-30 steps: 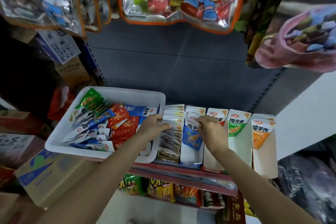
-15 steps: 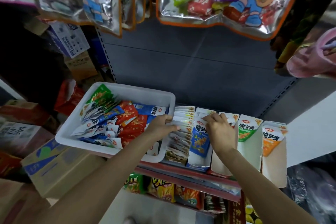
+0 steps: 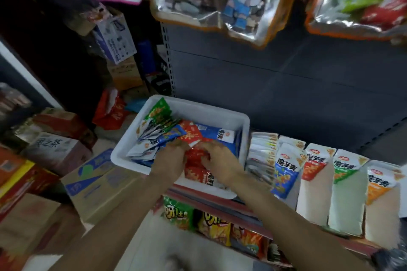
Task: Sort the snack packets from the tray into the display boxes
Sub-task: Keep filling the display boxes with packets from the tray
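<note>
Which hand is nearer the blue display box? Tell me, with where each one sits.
Right. The right hand is in the white tray over red packets, on the tray's side toward the blue display box. The left hand lies farther off, beyond the right.

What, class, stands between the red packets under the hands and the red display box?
Both hands, left and right, are on the red packets in the tray. Between them and the red box stand the tray's right wall, a box of pale packets and the blue box.
</note>
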